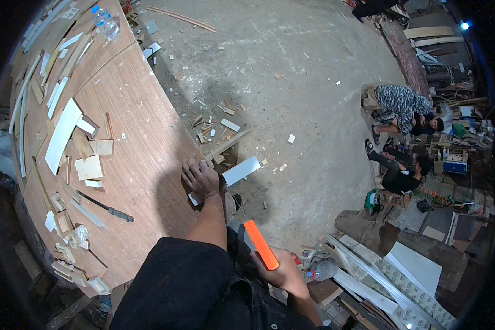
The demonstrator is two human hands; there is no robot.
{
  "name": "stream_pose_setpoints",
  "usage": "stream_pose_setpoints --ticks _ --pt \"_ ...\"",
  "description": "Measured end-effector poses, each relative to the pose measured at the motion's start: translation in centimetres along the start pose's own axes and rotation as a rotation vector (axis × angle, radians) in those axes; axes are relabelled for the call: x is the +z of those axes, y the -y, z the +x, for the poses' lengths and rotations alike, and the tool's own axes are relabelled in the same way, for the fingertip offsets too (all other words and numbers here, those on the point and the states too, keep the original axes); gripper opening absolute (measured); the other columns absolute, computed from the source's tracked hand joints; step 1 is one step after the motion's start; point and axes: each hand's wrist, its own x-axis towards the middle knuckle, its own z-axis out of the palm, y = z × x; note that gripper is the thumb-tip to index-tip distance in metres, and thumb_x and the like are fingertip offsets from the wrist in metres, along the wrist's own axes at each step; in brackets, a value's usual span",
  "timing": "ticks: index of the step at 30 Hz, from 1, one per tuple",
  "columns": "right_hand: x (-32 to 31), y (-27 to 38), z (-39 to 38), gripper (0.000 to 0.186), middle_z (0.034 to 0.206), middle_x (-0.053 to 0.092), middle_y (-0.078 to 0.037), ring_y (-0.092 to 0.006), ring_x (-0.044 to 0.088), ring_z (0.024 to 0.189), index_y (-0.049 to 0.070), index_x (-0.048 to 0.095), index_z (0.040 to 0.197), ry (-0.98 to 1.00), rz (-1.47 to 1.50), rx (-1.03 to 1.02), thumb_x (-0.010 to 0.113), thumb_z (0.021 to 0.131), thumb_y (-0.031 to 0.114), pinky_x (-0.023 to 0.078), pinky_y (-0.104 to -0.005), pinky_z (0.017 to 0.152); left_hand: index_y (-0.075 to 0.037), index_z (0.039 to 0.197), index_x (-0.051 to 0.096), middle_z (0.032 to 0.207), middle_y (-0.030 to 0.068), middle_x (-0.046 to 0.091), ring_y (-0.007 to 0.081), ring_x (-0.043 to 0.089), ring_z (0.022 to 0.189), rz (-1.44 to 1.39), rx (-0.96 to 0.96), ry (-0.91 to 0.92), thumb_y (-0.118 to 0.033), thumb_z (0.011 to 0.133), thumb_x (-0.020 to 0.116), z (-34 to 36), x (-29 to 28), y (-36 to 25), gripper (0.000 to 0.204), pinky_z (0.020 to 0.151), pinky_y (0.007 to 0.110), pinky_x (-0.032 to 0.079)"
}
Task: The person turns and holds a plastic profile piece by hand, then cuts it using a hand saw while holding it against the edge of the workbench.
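My left hand (201,177) presses down at the table's right edge, palm over a white-faced board (242,170) and fingers spread over its far side. One end of the board juts past the edge above the floor; a short white end shows by my wrist. The orange handle of a handsaw (261,245) is in my closed right hand (283,269), to the right of my body. Its thin blade points up-left toward the board and is seen nearly edge-on. Whether the blade touches the board I cannot tell.
A long-bladed tool with a dark handle (121,214) lies on the wooden table (143,132), among white strips and wood blocks. A plastic bottle (105,25) is at its far end. Offcuts litter the concrete floor. Panels (363,269) lie at lower right; two people sit farther right.
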Motion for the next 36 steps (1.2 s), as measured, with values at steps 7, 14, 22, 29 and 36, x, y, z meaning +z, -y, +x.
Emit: stream_pose_setpoints --ticks 7,14,22,29,36 --pt "-1.1 3.7 1.3 0.025 0.081 0.065 -0.023 -0.0427 0.064 0.078 0.001 0.064 0.095 0.052 -0.012 -0.025 0.066 0.093 0.026 0.05 -0.0432 0.067 -0.015 0.081 0.061 0.127 0.0054 0.058 0.0334 0.051 0.126 0.018 0.0 0.062 -0.02 0.086 0.067 0.1 0.0 0.2 0.01 0.105 0.052 0.041" --pt "-1.9 3.5 1.1 0.027 0.081 0.066 -0.025 -0.0467 0.064 0.081 0.004 0.065 0.101 0.09 -0.105 0.035 0.064 0.094 0.03 0.051 -0.049 0.068 -0.014 0.08 0.061 0.129 0.0055 0.056 0.0338 0.051 0.126 0.001 -0.008 0.049 -0.021 0.083 0.07 0.2 -0.2 0.1 0.012 0.103 0.053 0.042" --pt "-1.8 1.3 2.1 0.027 0.081 0.068 -0.022 -0.0412 0.068 0.078 0.003 0.066 0.1 0.049 -0.113 0.033 0.069 0.091 0.029 0.053 -0.0464 0.067 -0.015 0.082 0.06 0.129 0.0062 0.054 0.0339 0.051 0.125 -0.046 0.01 0.091 -0.014 0.079 0.071 1.0 -1.9 -0.6 0.011 0.101 0.051 0.043" --pt "-0.9 1.1 3.8 0.03 0.08 0.067 -0.022 -0.0426 0.066 0.078 0.002 0.066 0.095 0.029 -0.018 -0.001 0.07 0.09 0.032 0.054 -0.0457 0.067 -0.016 0.081 0.059 0.13 0.0057 0.055 0.0343 0.05 0.127 0.014 0.012 0.084 -0.016 0.08 0.072 0.3 -0.6 0.3 0.013 0.1 0.052 0.044" --pt "-0.8 -2.1 3.0 0.02 0.077 0.067 -0.021 -0.0398 0.067 0.073 0.002 0.068 0.1 -0.002 -0.01 -0.132 0.071 0.089 0.019 0.052 -0.0441 0.063 -0.016 0.08 0.059 0.129 0.0054 0.055 0.0347 0.051 0.126 0.005 0.005 0.067 -0.014 0.081 0.07 1.3 -0.8 -0.6 0.011 0.099 0.052 0.045"
